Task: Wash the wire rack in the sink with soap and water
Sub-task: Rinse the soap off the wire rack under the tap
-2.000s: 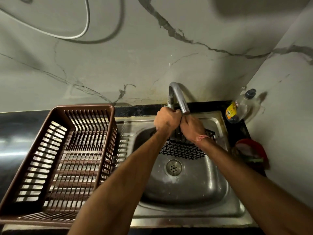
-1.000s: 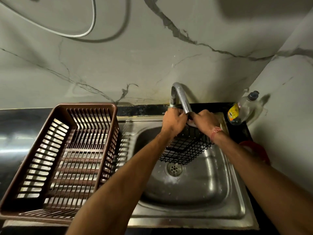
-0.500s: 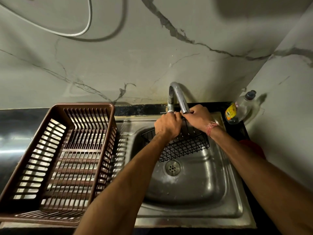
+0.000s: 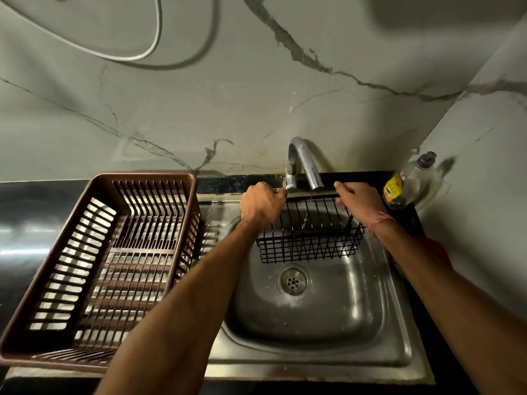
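Observation:
A black wire rack [image 4: 309, 242] hangs over the steel sink [image 4: 393, 346], right under the curved tap [image 4: 308, 163]. A thin stream of water [image 4: 305, 220] falls through its bars. My left hand [image 4: 261, 208] is curled at the rack's left upper edge, beside the tap's small lever, and hides that corner. My right hand [image 4: 360, 202] grips the top wire at the right end; a red thread circles that wrist.
A brown slotted plastic basket [image 4: 57, 252] fills the black counter to the left of the sink. A clear dish soap bottle [image 4: 407, 183] stands in the back right corner, with something red [image 4: 435, 248] behind my right forearm. The drain [image 4: 293, 280] lies below the rack.
My hands have moved apart from the middle to the rack's two ends. The rack has turned from a tilted position to level and broadside under the spout.

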Demonstrator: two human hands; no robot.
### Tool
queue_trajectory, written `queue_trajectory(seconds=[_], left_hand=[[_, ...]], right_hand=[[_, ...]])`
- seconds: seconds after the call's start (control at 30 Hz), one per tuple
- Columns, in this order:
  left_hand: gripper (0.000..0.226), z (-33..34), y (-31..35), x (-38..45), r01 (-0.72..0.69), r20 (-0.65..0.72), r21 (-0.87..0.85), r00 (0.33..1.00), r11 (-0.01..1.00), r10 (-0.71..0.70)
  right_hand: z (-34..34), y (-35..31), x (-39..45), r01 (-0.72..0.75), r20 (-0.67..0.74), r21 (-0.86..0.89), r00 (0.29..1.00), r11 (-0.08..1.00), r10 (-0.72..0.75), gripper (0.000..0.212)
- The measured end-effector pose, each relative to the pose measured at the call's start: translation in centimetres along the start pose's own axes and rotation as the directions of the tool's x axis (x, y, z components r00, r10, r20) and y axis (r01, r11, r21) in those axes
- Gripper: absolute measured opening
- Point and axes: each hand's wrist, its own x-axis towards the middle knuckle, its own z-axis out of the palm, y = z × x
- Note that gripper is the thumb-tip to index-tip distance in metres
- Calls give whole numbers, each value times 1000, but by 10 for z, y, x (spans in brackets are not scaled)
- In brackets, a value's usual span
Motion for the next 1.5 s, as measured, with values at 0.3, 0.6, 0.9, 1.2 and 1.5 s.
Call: queue_trajectory(seconds=[0.3,0.6,0.9,1.2,1.5], left_hand=[[36,20,65,-16,-84,78,-142,992,986,96],[49,18,68,-16,-215,152,-86,962,973,226],[40,23,53,-4,49,84,16,995,999,-50],[41,18,23,0,381,232,-339,920,861,-316],[31,24,-18,-17,570,451,-659,822,492,-348]], right_hand=[[41,-26,-22,-101,-39,37,994,994,102,43],[28,34,-25,-479,267,671,868,566,418,34],[29,14,-16,-289,189,637,957,715,219,45],[56,-44,-67,359,-147,-284,900,889,-410,64],[77,-32,-92,610,112,-475,757,635,-643,68]])
